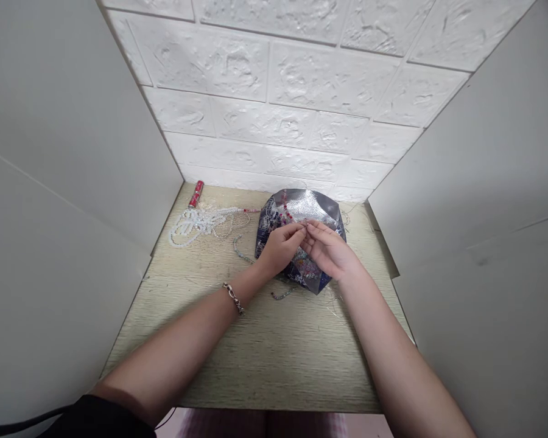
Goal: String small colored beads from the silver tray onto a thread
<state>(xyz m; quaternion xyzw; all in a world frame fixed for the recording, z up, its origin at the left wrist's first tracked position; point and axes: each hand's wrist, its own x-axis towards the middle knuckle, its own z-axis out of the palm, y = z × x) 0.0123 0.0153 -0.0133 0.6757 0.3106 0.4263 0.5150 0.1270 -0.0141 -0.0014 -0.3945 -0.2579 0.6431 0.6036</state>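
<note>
Over a dark bag or tray with a silvery lining [308, 204], my two hands meet fingertip to fingertip. My left hand [281, 246] is pinched closed, thumb against forefinger. Close against it, my right hand [326, 246] also pinches at the same spot. Whatever sits between the fingertips is too small to make out. Red beads [287, 210] hang in a line on the lining just behind the hands. Loose small beads in mixed colours [304, 267] lie in the lined holder below, partly hidden by my hands.
Strands of white beads [203, 222] lie on the wooden tabletop [256, 353] at the left, with a red cylinder [196, 194] behind them. Short strands of greenish beads [242, 250] lie near the holder. A white brick-patterned wall [274, 121] and grey side panels [475, 182] enclose the table.
</note>
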